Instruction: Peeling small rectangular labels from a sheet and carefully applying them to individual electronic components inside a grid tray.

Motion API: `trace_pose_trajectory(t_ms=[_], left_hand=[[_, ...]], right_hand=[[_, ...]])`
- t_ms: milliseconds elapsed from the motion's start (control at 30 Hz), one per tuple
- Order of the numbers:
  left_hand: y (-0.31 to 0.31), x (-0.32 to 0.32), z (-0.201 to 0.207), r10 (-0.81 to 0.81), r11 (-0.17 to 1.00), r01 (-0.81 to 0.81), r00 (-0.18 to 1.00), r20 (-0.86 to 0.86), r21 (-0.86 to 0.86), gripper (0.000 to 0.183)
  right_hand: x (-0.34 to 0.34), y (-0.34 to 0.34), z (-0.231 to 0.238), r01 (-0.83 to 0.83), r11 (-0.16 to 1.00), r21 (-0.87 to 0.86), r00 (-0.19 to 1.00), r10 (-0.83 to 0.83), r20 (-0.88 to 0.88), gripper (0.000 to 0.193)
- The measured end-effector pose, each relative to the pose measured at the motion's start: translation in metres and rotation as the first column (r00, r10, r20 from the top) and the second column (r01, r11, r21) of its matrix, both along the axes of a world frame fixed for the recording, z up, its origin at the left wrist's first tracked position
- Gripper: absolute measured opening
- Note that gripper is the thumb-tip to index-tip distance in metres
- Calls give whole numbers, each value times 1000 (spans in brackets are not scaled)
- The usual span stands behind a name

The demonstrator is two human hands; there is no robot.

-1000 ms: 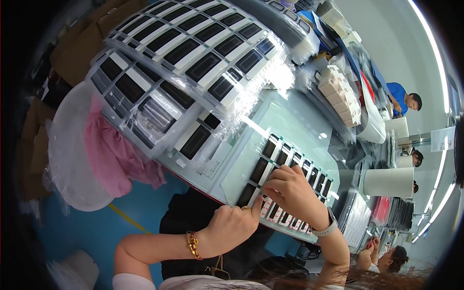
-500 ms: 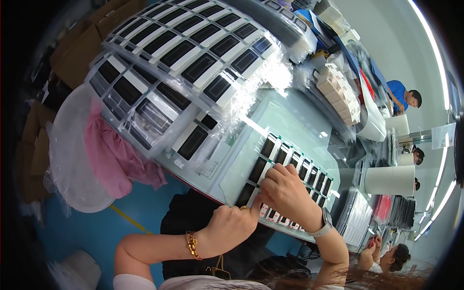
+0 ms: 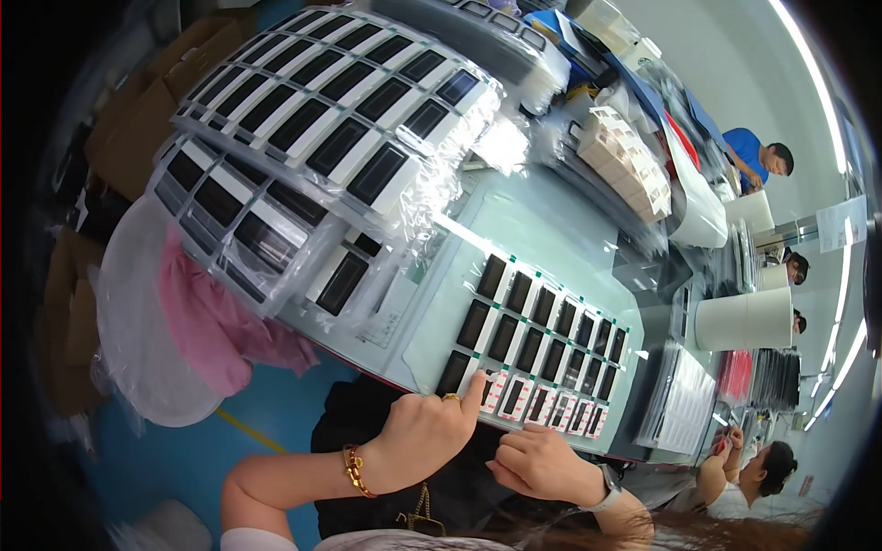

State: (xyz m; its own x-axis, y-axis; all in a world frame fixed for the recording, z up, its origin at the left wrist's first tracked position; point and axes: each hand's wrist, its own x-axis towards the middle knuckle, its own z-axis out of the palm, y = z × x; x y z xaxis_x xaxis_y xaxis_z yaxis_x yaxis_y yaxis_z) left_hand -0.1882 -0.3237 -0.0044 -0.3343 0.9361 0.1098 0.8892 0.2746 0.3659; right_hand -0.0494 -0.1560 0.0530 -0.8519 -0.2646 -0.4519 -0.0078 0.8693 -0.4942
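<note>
Rows of small dark rectangular panels [image 3: 503, 338] with white strips and green tabs lie on a pale translucent sheet. In the near row, several pieces carry red-and-white patterned borders [image 3: 540, 404]. My left hand [image 3: 423, 439] stretches its index finger onto the near row, where the tip touches the first bordered piece beside a plain dark panel [image 3: 455, 373]. Its other fingers are folded, and the thumb is hidden. Closer to me, just off the table's near edge, my right hand [image 3: 544, 466] has its fingers curled together; whatever they may hold is hidden.
Plastic-wrapped trays of dark panels [image 3: 340, 147] are stacked at the far left. Below them, a pink cloth [image 3: 207, 317] hangs over a white bin [image 3: 138, 312]. Stacked clear trays [image 3: 675, 404] and a white roll [image 3: 744, 320] stand at right. Other people work beyond.
My right hand has come away from the near row toward me. My left index finger is now straight on the piece, and the bordered row shows more fully. The view has shifted slightly.
</note>
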Motion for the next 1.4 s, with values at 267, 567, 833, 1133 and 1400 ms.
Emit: trace_pose_trajectory(t_ms=[267, 567, 833, 1133, 1400], left_hand=[[-1, -1, 3, -15, 1000, 15, 1000, -11, 25, 58], [1, -2, 6, -26, 1000, 26, 999, -39, 14, 55], [1, -1, 5, -6, 1000, 7, 1000, -29, 22, 55], [-1, -4, 6, -21, 1000, 19, 998, 58, 24, 52], [-11, -3, 13, -37, 993, 34, 999, 24, 115, 50]], right_hand=[[-25, 25, 13, 232, 968, 95, 851, -155, -502, 53], [-48, 27, -12, 192, 967, 170, 834, -69, -547, 58], [-48, 28, -13, 219, 968, 120, 828, -119, -548, 56], [-42, 35, -12, 331, 944, -1, 762, -268, -589, 36], [-42, 35, -31, 281, 957, -76, 721, -263, -642, 23]])
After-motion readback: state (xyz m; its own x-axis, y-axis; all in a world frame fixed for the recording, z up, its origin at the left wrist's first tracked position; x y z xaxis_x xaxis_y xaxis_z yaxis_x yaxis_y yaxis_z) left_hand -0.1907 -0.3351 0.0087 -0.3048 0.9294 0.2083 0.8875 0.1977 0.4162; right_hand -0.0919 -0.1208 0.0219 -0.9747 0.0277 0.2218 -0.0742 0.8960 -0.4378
